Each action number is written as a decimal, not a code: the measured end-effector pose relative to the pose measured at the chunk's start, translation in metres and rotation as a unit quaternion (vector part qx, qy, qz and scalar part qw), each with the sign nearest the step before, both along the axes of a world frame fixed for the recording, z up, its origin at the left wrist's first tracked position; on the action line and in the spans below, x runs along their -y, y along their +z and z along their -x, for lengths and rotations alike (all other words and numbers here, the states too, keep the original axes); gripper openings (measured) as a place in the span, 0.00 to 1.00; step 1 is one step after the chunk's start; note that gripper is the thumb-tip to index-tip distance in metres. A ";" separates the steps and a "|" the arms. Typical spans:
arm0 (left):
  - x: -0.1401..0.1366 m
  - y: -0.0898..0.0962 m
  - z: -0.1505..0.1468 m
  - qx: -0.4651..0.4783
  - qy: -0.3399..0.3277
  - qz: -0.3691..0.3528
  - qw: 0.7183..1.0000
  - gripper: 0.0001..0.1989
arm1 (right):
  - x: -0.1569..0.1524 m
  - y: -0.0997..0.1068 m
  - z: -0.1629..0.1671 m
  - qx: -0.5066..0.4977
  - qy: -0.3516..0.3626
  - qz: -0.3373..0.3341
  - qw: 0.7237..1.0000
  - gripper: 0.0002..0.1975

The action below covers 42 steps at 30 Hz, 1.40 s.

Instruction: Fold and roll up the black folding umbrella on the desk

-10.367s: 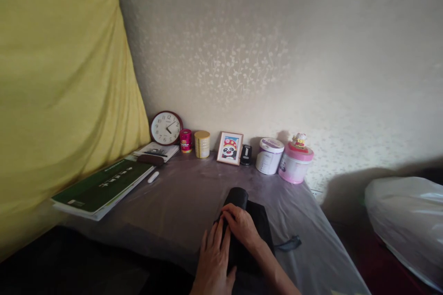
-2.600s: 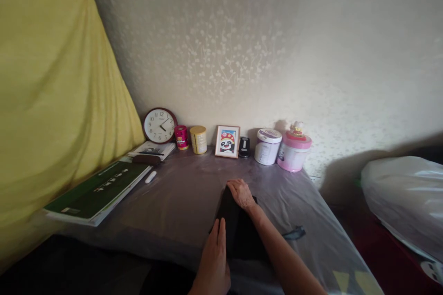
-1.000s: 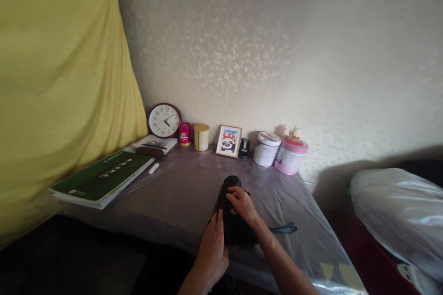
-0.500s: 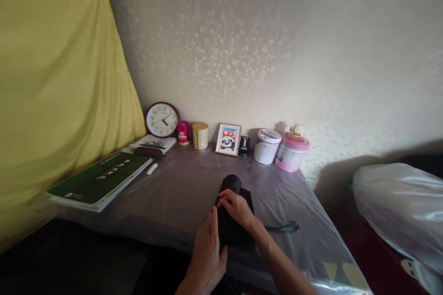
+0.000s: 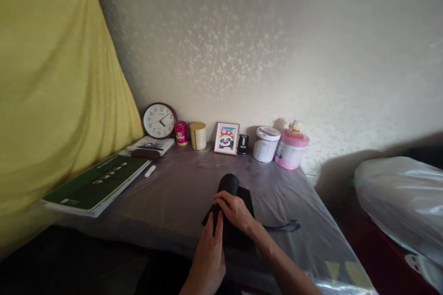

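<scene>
A black roll of cloth-like material (image 5: 230,182) lies near the front of the table, its rounded end pointing away from me. A flat black part of it spreads out to the right, and a dark strap (image 5: 289,226) trails from that side. My right hand (image 5: 236,210) is curled over the middle of the roll, fingers bent round its left side. Lower down, my left hand (image 5: 210,254) grips the near left part, with two fingers along the surface. Its thumb and the near end of the roll are mostly hidden.
The table (image 5: 180,193) has a shiny plastic cover. Along the wall stand a clock (image 5: 159,121), pink tin (image 5: 180,133), yellow-lidded can (image 5: 198,136), panda picture (image 5: 226,138) and two tubs (image 5: 266,145). A green book (image 5: 97,182) lies left; a white bag (image 5: 398,198) bulges at right.
My left hand's fingers have parted and reach onto the roll, where they were straight along its side. My right hand has shifted slightly left. A dark flap now shows left of the roll.
</scene>
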<state>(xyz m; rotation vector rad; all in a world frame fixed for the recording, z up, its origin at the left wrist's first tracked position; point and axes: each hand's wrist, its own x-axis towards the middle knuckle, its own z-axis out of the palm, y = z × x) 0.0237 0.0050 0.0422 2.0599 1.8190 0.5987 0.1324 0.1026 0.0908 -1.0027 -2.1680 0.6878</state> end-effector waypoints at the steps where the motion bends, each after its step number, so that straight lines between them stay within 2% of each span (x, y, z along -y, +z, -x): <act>1: -0.001 -0.003 0.002 0.021 0.003 -0.005 1.000 0.38 | 0.003 -0.001 -0.003 -0.006 0.005 -0.027 1.000 0.12; 6: -0.004 -0.017 0.008 0.084 0.013 -0.027 0.996 0.34 | 0.011 -0.010 -0.013 0.002 0.058 -0.124 0.991 0.13; 10: -0.003 -0.016 0.007 0.103 0.015 -0.029 0.994 0.36 | -0.004 -0.019 -0.010 0.053 0.052 -0.132 0.988 0.13; 20: -0.001 0.001 0.007 0.103 0.012 0.040 0.994 0.37 | -0.071 -0.032 -0.001 0.120 0.036 -0.144 0.982 0.15; 22: 0.000 0.003 0.007 0.104 0.010 0.045 0.993 0.38 | -0.082 -0.033 0.000 0.122 0.016 -0.131 0.984 0.15; 26: 0.000 0.004 0.006 0.093 0.008 0.042 0.995 0.37 | -0.097 -0.033 0.001 0.083 -0.042 -0.064 0.994 0.13; 31: -0.001 0.003 0.005 0.088 0.008 0.029 0.996 0.36 | -0.104 -0.034 -0.019 0.047 -0.168 -0.013 0.985 0.14; 36: 0.000 0.000 0.004 0.108 0.016 0.007 0.994 0.37 | -0.091 -0.036 -0.072 0.013 -0.271 0.059 0.961 0.14; 39: 0.000 0.001 0.004 0.111 0.014 -0.002 0.994 0.37 | -0.075 -0.037 -0.094 -0.009 -0.279 0.115 0.953 0.15; 42: 0.000 0.002 0.004 0.100 0.014 -0.005 0.995 0.36 | -0.056 -0.036 -0.097 -0.029 -0.268 0.159 0.950 0.16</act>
